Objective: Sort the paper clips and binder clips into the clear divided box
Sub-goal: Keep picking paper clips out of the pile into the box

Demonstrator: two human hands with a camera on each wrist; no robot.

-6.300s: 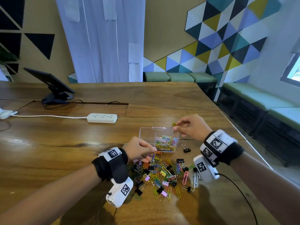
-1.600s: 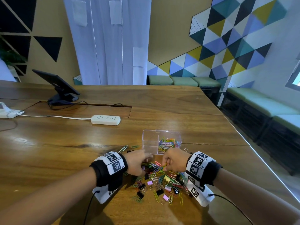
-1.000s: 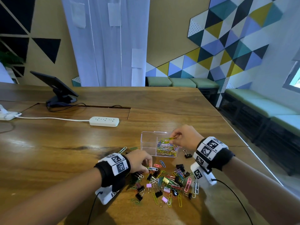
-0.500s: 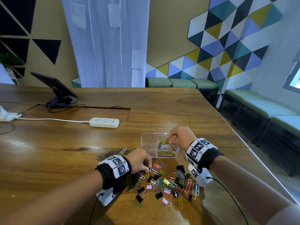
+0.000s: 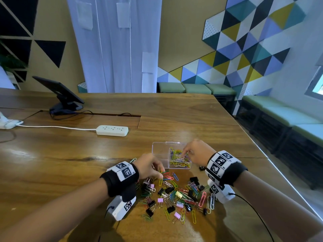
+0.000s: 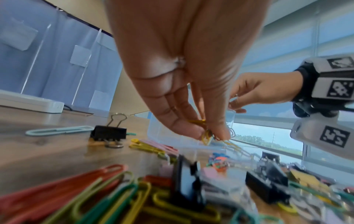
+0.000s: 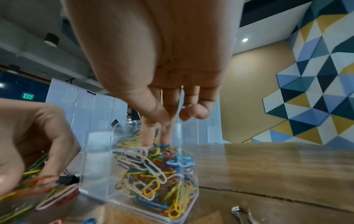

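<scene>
Two hands are busy at once. My right hand (image 5: pixel 194 151) reaches down into the clear divided box (image 5: pixel 160 154), index and middle fingers straight, tips touching the paper clips (image 7: pixel 153 169) heaped in its right compartment; its left compartment looks bare. My left hand (image 5: pixel 148 165) pinches a few thin clips (image 6: pixel 206 134) just in front of the box, above the mixed pile (image 5: pixel 174 194) of paper clips and binder clips on the wooden table (image 5: pixel 70 163).

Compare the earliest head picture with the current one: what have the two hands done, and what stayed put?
The right hand has dropped from above the clear divided box, fingertips now in the paper clips inside. The left hand, then resting on the loose pile, now pinches several paper clips there. The box, power strip and tablet stand stayed put.
</scene>
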